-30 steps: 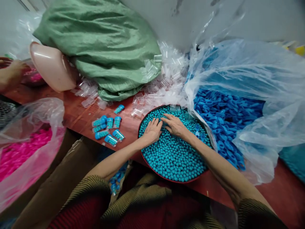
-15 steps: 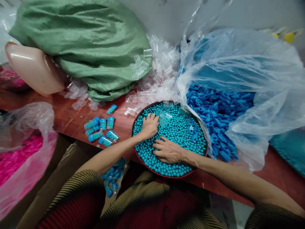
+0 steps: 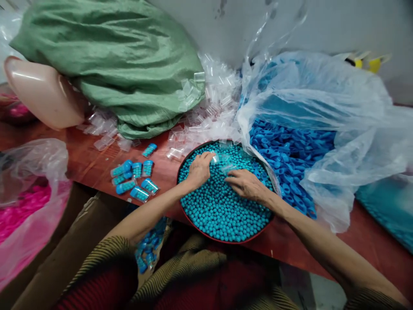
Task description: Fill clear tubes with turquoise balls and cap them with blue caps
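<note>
A round red tray (image 3: 180, 172) full of small teal balls (image 3: 222, 211) sits at the table's near edge. My left hand (image 3: 199, 168) rests on the balls at the tray's far left, fingers curled around a clear plastic tube (image 3: 215, 159). My right hand (image 3: 245, 184) lies on the balls just right of it, fingers bent, its fingertips at another clear tube (image 3: 228, 168). Several filled tubes with blue caps (image 3: 134, 178) lie on the red table (image 3: 97, 159) left of the tray.
A pile of empty clear tubes (image 3: 213, 107) lies behind the tray. A clear bag of blue caps (image 3: 290, 150) stands to the right, a green sack (image 3: 122, 64) and a pink scoop (image 3: 41, 92) at the back left, a bag of pink pieces (image 3: 22, 206) at the left. More filled tubes (image 3: 148, 249) sit below the table edge.
My right hand has moved from the tray's near side up toward the far side, beside my left hand. My left hand has shifted slightly and now holds a clear tube.
</note>
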{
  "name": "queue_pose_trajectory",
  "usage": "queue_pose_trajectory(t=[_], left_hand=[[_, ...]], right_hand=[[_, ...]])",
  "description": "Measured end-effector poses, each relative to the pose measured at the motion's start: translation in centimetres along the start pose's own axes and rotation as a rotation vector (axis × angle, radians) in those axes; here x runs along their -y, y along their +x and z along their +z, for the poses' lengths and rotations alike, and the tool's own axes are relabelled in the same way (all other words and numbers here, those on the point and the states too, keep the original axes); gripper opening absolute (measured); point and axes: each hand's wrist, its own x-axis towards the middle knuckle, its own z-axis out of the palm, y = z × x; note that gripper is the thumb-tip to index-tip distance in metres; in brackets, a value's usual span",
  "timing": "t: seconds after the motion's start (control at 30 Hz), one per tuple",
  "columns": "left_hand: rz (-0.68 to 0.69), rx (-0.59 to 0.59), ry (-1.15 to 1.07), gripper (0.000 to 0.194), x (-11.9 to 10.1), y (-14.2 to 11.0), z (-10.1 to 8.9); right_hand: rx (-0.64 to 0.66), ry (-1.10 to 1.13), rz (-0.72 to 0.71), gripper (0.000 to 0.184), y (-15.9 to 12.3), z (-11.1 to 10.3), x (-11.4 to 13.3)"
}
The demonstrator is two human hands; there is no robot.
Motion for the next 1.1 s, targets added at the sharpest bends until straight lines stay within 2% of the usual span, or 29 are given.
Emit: queue_pose_trajectory(t=[0.13, 0.2, 0.27, 0.37, 0.47, 0.57, 0.7, 0.83, 0.93, 1.0, 1.1], left_hand=[[0.126, 0.160, 0.087, 0.050, 1.4, 3.7, 0.6], [0.141, 0.205, 0.128, 0.047, 1.4, 4.6, 1.0], [0.126, 0.225, 0.195, 0.041, 1.2, 4.4, 1.1], [0.119, 0.260, 0.281, 0.030, 0.6, 3.1, 0.9], [0.104, 0.269, 0.307, 0.024, 0.0, 1.1, 0.3], [0.064, 0.265, 0.288, 0.020, -0.3, -0.6, 0.0], [0.063, 0.297, 0.219, 0.020, -0.2, -1.7, -0.2], [0.014, 0.360, 0.184, 0.012, -0.3, -1.5, -0.3], [-0.055, 0.339, 0.103, 0.016, -0.1, -1.2, -0.4], [-0.110, 0.294, -0.035, 0.017, 0.2, -1.1, -0.6], [-0.183, 0.251, -0.295, 0.010, 0.9, -0.9, -0.9]], right_hand=[[-0.133, -0.006, 0.252, 0.038, 4.3, -0.6, -2.4], [-0.145, -0.043, 0.362, 0.039, 6.6, -0.6, -3.9], [-0.140, -0.069, 0.411, 0.041, 8.1, -0.4, -5.0], [-0.074, -0.061, 0.383, 0.042, 8.3, 0.0, -5.3], [0.019, -0.015, 0.312, 0.042, 6.7, 0.7, -4.5], [0.029, 0.094, 0.255, 0.045, 4.8, 1.2, -3.5], [0.027, 0.249, 0.239, 0.042, 3.7, -0.1, -2.8], [0.019, 0.096, 0.478, 0.031, 5.4, -2.7, -2.1], [0.040, -0.049, 0.589, 0.029, 7.5, -3.0, -2.0], [0.032, -0.111, 0.577, 0.033, 8.7, -2.2, -2.1], [0.048, -0.160, 0.475, 0.041, 9.6, -0.6, -2.6]])
